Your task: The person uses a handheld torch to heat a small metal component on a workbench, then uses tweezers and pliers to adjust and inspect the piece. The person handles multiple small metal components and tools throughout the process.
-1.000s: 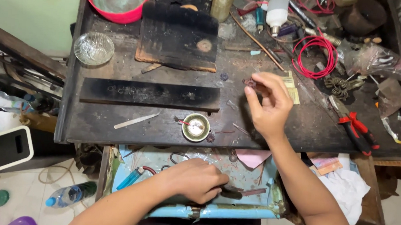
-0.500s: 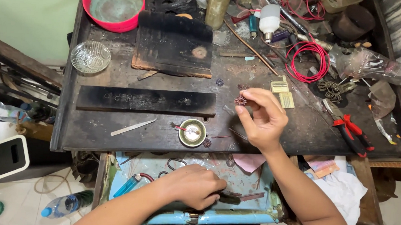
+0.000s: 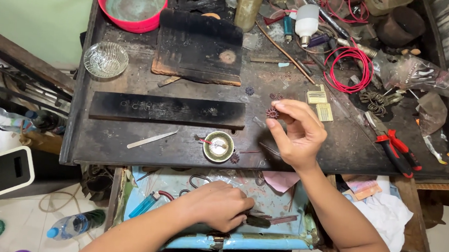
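- Right hand (image 3: pixel 296 133) raised over the middle of the bench (image 3: pixel 128 145), thumb and forefinger pinched on a small spiky dark-red ornament (image 3: pixel 273 112), lifted clear of the surface, seemingly for a closer look.
- Two similar spiky pieces (image 3: pixel 249 91) lying loose on the bench just behind the held one, towards the back edge; another beside the small brass cup (image 3: pixel 219 146) near the front edge.
- Left hand (image 3: pixel 218 204) down in the open blue drawer (image 3: pixel 141 188) under the front edge, fingers curled round a dark tool handle (image 3: pixel 255 221); closed on it, though exactly how firmly cannot be told.
- Flat black bar (image 3: pixel 167 110) laid parallel to the front edge, metal tweezers (image 3: pixel 152 139) in front of it, both within easy reach of the left side.
- Red-handled pliers (image 3: pixel 398 148) parked near the right edge, red wire coil (image 3: pixel 350 69) towards the back right corner, red bowl (image 3: pixel 132 1) and glass dish (image 3: pixel 106 59) at the back left, out of the working zone.
- Compared with half a second ago: right hand a little higher with the ornament pinched at the fingertips as then; left hand unchanged in the drawer.
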